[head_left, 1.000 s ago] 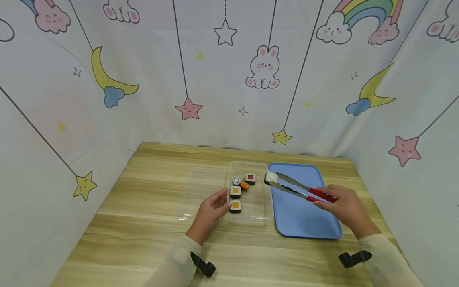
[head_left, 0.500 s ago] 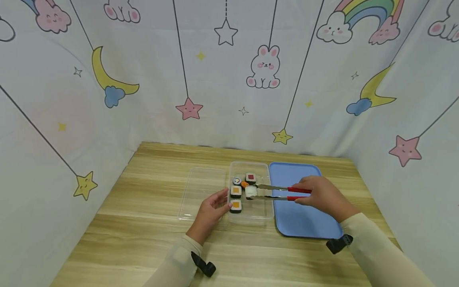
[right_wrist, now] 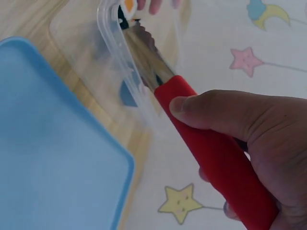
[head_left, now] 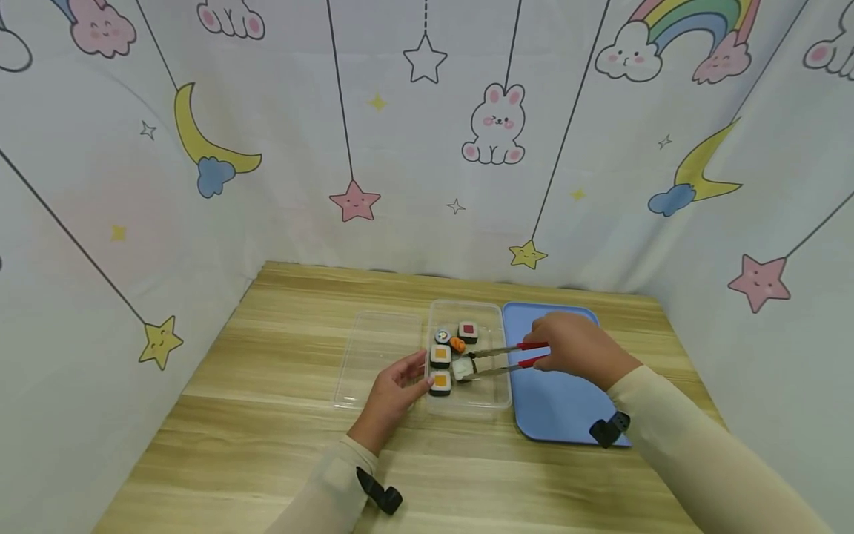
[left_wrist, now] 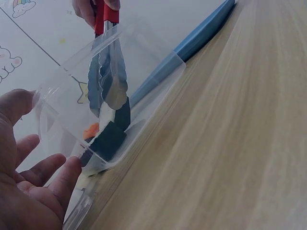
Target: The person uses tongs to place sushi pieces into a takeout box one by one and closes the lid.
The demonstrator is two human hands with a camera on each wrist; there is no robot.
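My right hand (head_left: 579,348) grips red-handled metal tongs (head_left: 494,371), reaching from the right into a clear plastic container (head_left: 490,397). Between the tong tips sits a white-and-black sushi roll (head_left: 462,369), low inside the container, beside two rolls with orange centres (head_left: 440,383). Behind these are a small round roll (head_left: 442,336), an orange sushi piece (head_left: 457,344) and a roll with a red centre (head_left: 468,331). My left hand (head_left: 392,393) rests against the container's left side, its fingers spread at the rim and outer wall, as the left wrist view shows.
A blue tray (head_left: 560,415) lies right of the container, partly under my right forearm. To the left lies a clear lid (head_left: 373,348) on the wooden table (head_left: 267,415). A patterned white curtain (head_left: 293,111) surrounds the back and sides.
My right hand has moved left, carrying the sushi roll in the tongs from above the tray's edge into the container, then slightly toward me beside the orange-centred rolls. The left hand stays put.
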